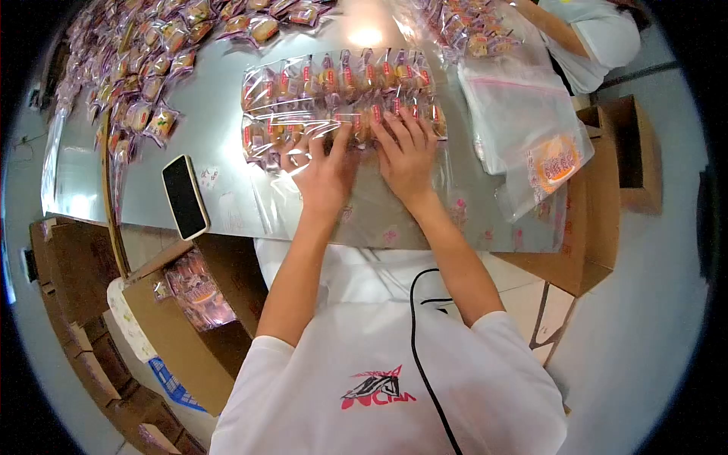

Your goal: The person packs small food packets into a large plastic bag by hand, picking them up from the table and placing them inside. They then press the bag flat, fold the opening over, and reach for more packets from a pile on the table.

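Note:
Two rows of individually wrapped pastries lie side by side on the metal table, under shiny clear plastic that looks like a bag. My left hand rests on the left-middle of the nearer row, its fingers spread over the plastic. On the right part of that same row lies my right hand, palm down with fingers stretched out. Neither hand is closed around anything. Some wrappers of the near row are hidden beneath my fingers.
Loose wrapped pastries are heaped at the back left. A phone lies near the front edge. Flat printed plastic bags are stacked right. Another person's arm is beyond them. Cardboard boxes stand below the table on both sides.

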A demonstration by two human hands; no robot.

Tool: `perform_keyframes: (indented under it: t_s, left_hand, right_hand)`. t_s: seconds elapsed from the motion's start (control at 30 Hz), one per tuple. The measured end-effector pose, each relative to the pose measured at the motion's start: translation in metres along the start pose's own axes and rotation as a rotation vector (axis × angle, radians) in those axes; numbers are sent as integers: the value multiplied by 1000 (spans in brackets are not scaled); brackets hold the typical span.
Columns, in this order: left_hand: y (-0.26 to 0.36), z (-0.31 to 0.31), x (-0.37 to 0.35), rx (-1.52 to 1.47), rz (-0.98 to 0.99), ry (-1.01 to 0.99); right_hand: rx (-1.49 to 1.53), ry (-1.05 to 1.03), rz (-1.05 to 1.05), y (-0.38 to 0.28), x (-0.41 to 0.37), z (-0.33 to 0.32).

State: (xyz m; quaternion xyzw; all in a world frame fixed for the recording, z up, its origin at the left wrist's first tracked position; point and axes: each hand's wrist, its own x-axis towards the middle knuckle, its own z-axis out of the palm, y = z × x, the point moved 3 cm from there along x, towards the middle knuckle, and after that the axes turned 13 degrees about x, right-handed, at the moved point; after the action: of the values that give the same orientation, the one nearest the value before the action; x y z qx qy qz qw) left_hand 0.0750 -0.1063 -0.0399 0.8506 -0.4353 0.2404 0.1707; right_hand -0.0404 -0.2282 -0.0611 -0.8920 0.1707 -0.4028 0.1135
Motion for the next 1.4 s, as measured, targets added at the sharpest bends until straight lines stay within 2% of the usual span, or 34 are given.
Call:
perform_keyframes:
  t_s: [0.1,0.2,0.33,0.4,0.47,0.57,0.6,0.7,0.73,0.83,0.97,1.0,1.07,1.17,1.23,1.3,1.37,1.4]
  left_hand:
    - [-4,-6,5,-97,30,47]
    - [-6,-26,-25,-92,27,132]
    - [-24,-39,-87,-179,-13,-282]
    - [-31,-48,-91,-166,17,-411]
    - [-30,-49,-95,-170,67,-382]
    - [-28,-56,-100,-196,87,-424]
    - [-26,-56,-101,-183,93,-426]
    - [-19,-50,-104,-147,96,-436]
    - [-17,-52,-102,-127,103,-438]
    - [-16,-46,-97,-130,82,-436]
    - [-15,-48,-94,-149,29,-374]
    - [-16,-58,-89,-223,49,-344]
    - [-22,-97,-85,-366,86,-290]
    - [-65,-134,-100,-778,100,-40]
    - [-122,-133,-89,-583,-102,43]
    - [-173,-129,-62,-228,-353,-33]
    - [-212,-107,-46,227,-321,-40]
    - [-238,-80,-53,242,-303,-138]
  right_hand:
    - [-17,-11,-44,3,2,1]
    - [-112,-39,33,-7,7,-4]
    - [-117,14,-17,-40,-6,-8]
    - [101,-99,-38,-57,-14,-8]
    - [325,-264,-142,-65,-3,0]
    - [351,-515,-143,-76,21,17]
    - [414,-552,-75,-76,28,21]
    - [368,-477,-60,-62,32,35]
    - [426,-546,19,-56,34,37]
    - [352,-520,26,-59,43,43]
    - [446,-417,35,-57,42,48]
    - [412,-558,93,-60,49,41]
    - [488,-463,65,-63,43,28]
    - [545,-426,24,-71,20,-7]
    - [552,-373,-88,-80,3,-35]
    - [628,-328,-104,-95,-4,-53]
    - [653,-280,-156,-104,5,-61]
    - [660,-251,-179,-106,11,-66]
